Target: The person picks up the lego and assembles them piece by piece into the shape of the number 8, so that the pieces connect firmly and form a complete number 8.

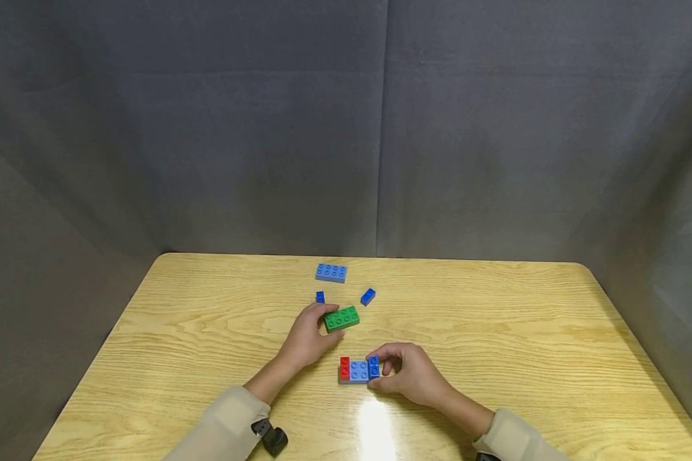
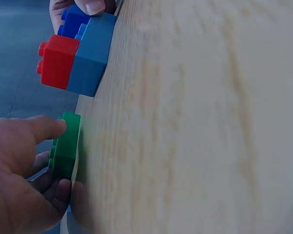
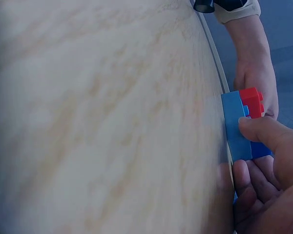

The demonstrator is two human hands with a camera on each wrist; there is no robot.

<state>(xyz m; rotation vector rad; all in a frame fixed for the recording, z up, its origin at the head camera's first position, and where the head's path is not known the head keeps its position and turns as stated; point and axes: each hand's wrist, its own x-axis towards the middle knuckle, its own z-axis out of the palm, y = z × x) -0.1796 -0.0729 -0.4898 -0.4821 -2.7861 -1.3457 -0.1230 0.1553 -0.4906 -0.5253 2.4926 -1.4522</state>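
Note:
In the head view my left hand pinches a green eight-stud brick by its left end, thumb on the near side and fingers on the far side. The left wrist view shows the same green brick between thumb and fingers, low at the table surface. My right hand holds the right end of a light blue brick. On top of that brick sit a small red brick at the left end and a small dark blue brick at the right; studs show between them.
Beyond the hands, another light blue eight-stud brick lies on the wooden table. Two small dark blue bricks are nearer: one just past my left fingers, the other to its right. Dark curtains hang around the table.

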